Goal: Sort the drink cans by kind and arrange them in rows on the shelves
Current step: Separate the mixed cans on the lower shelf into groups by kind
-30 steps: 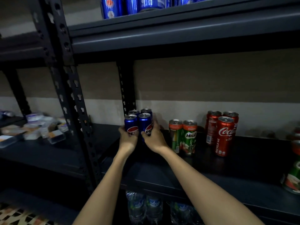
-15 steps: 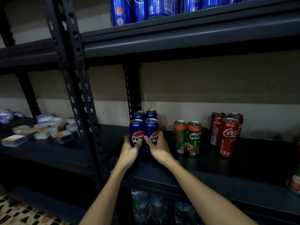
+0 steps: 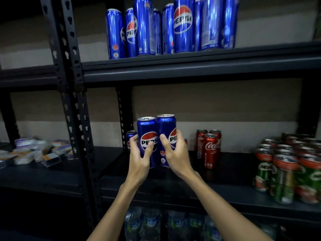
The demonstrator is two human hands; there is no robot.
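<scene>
A: What is each hand doing?

B: The left hand (image 3: 139,159) wraps its fingers around one blue Pepsi can (image 3: 146,136), and the right hand (image 3: 173,153) curls around a second blue Pepsi can (image 3: 165,129) just beside it. Both cans stand upright, side by side and touching or nearly so, and they look lifted off the middle shelf (image 3: 225,181).

A: Where would they go?

B: Judging by the task, up with the tall blue cans (image 3: 182,25) on the upper shelf (image 3: 191,66). That group sits above the hands and a little to the right, so the right hand is the nearer one. The held cans' long axes are vertical, matching the cans already up there, so no turning looks necessary, only a lift over the shelf edge.

A: Anything left below?

B: At least one more blue can (image 3: 130,136) stands behind the left hand, against the rack post. Red cola cans (image 3: 210,148) stand to the right, well apart from the hands, and green cans (image 3: 284,176) crowd the far right of the same shelf.

A: Any risk?

B: Probably clipping the upper shelf's front lip, or knocking over the tall cans near its edge.
</scene>
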